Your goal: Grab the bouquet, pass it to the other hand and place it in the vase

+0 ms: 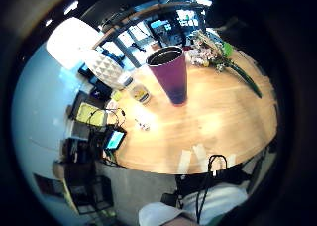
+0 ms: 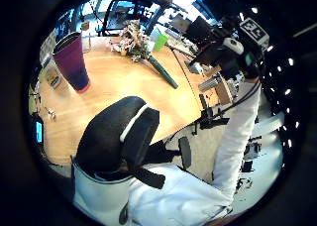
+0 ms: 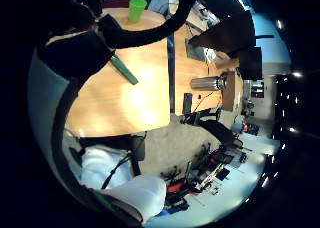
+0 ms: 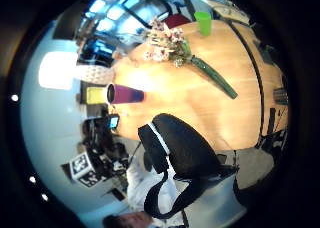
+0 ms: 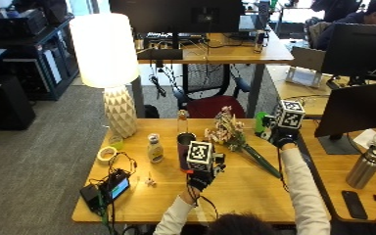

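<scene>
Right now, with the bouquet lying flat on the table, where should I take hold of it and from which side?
Grip the bouquet by its green wrapped stem, probably near the middle, coming down from above with the right hand, which is nearer. The stem is long, narrow and bare on the table, pointing toward the person, while the blossoms at the far end look easily crushed.
</scene>
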